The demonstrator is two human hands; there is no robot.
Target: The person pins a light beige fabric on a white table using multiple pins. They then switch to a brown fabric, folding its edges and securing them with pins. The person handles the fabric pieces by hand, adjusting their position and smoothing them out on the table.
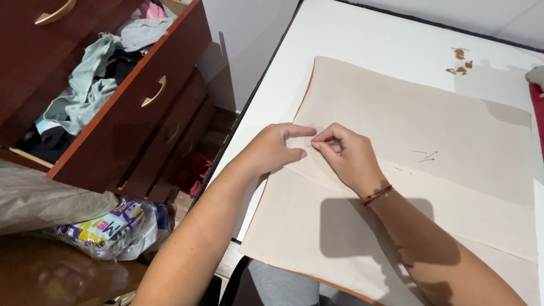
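Worked at the left edge of the white tabletop [362, 39], both hands on a beige fabric sheet [408, 119] spread over most of its surface. Left hand [271, 148] lay on the folded edge of the fabric near the tabletop's left edge, forefinger and thumb curled toward each other, grip pressing the cloth down. Right hand [348, 156] met it fingertip to fingertip, grip pinched together on what looked like a pin [311, 146], too thin to tell for certain. Wore a red string bracelet [378, 195] at the right wrist. Lay on the fabric toward the right edge: a few loose pins [426, 154]. Sat near the far right corner: small brown scraps [460, 62]. Stood off the left edge: a dark wooden dresser [141, 113], its top drawer open and stuffed with clothes [85, 85].
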